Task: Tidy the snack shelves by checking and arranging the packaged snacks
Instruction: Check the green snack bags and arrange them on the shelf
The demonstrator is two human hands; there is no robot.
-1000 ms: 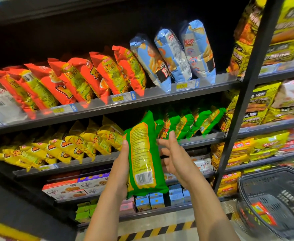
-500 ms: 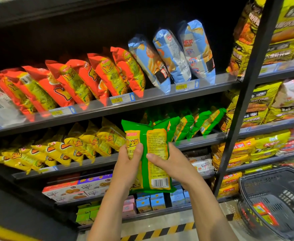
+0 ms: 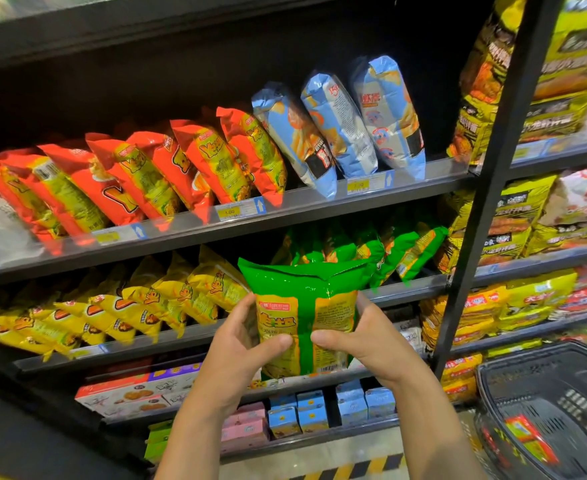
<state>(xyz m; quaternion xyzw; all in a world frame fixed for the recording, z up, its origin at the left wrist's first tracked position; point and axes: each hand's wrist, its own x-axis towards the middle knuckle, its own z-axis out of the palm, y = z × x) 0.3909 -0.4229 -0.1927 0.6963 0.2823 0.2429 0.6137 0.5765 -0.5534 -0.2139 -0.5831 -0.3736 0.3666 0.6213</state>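
Grip: two-handed, taken just below frame centre, palms turned inward.
Left hand [image 3: 242, 344]: enters from 6 o'clock; thumb lies flat across the printed face, pointing toward 3 o'clock; fingers curl behind the packet's left edge.
Right hand [image 3: 359, 336]: enters from 5 o'clock; thumb presses the face, pointing toward 9 o'clock; fingers wrap round the right edge, their tips hidden.
Green snack bag [image 3: 306, 289]: held upright between both hands, barcode panel toward the camera, top seal at 12 o'clock; thumb tips nearly meet on it.
Position: in the air in front of the middle shelf [image 3: 417, 289], between the two rows there.
Yellow bags [image 3: 153, 299]: leaning row at 9 o'clock of the held bag.
Green bags [image 3: 406, 247]: matching row at 1 o'clock, partly covered by the held bag.
Red bags [image 3: 195, 164]: leaning row one shelf up, at 10 o'clock.
Blue bags [image 3: 354, 123]: three at 12 o'clock, beside the red row.
Upright post [image 3: 486, 188]: black, crossing in front of the yellow noodle packs [image 3: 514, 216] at 3 o'clock.
Shopping basket [image 3: 541, 403]: dark mesh, at 4 o'clock, a red packet inside.
Cartons [image 3: 351, 403]: small and blue, on the lowest shelf at 6 o'clock.
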